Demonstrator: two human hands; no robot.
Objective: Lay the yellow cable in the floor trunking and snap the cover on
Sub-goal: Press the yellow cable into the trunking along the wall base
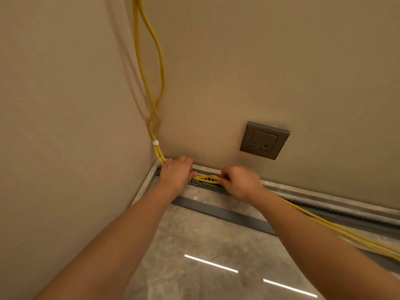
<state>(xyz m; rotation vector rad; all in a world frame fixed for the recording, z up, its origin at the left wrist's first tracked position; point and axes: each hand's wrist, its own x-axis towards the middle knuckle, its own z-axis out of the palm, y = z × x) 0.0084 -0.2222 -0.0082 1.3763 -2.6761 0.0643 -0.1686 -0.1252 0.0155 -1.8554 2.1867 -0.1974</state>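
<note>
Corner of a room. Two beige walls (65, 94) meet here. Grey-brown socket (264, 140) low on the far wall. Polished grey marbled floor (194, 245), pale stone skirting (324, 194). Two bright strip-light reflections (211, 263) streak the floor.

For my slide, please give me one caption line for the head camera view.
Both hands, left hand and right hand, press the yellow cable into the open floor trunking at the wall corner.

Open floor (194, 245) in front of the trunking (207, 185) gives clear access. The room corner's two walls block the rear and left. Loose yellow cable (324, 224) crosses the trunking's right run, beside the detached cover (227, 215).
</note>
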